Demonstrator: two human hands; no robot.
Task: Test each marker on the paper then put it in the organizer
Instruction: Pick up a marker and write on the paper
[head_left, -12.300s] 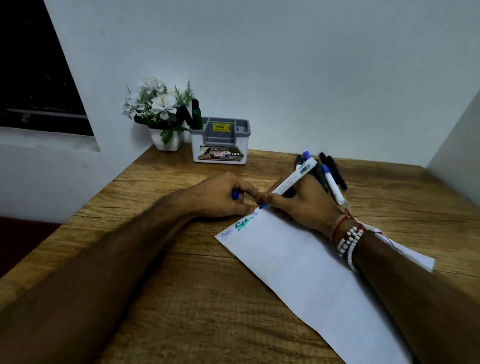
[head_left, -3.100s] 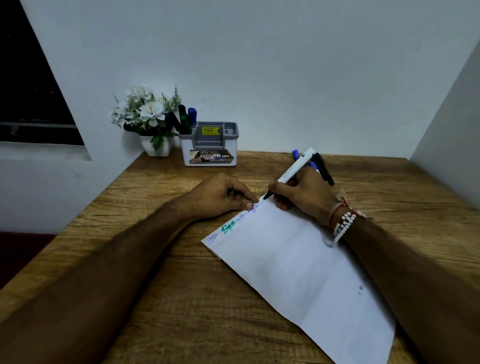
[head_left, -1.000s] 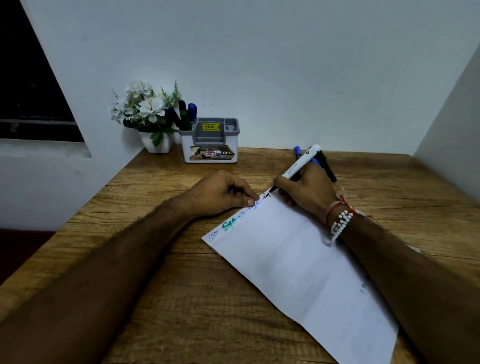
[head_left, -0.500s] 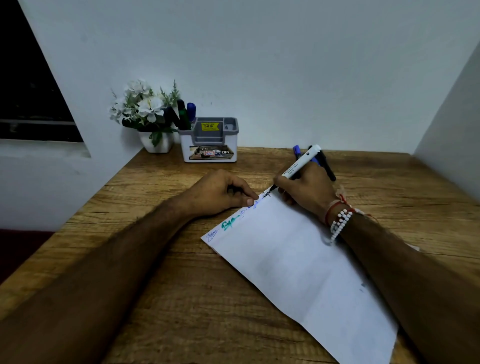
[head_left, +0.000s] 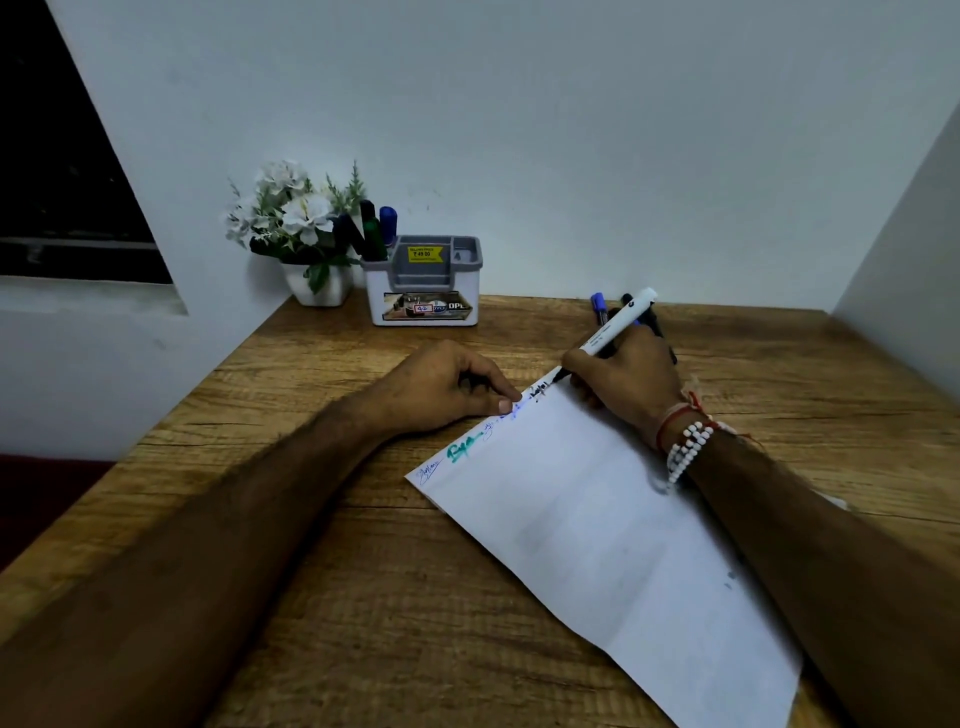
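Since a second ago the black scribble (head_left: 540, 388) at the paper's (head_left: 597, 519) top edge is a little longer. My right hand (head_left: 623, 384) pinches the white marker (head_left: 615, 328), its tip touching the sheet. My left hand (head_left: 447, 384) rests curled at the paper's edge — I cannot tell whether it hides the cap. I judge this is the testing step. Next comes capping, then a reach to the organizer (head_left: 423, 291), well apart at the counter's (head_left: 363, 597) back.

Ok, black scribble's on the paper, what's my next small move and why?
Probably lift the marker off the paper and cap it: a black scribble sits at its tip, so the test looks done, and the left hand seems to hold the cap.
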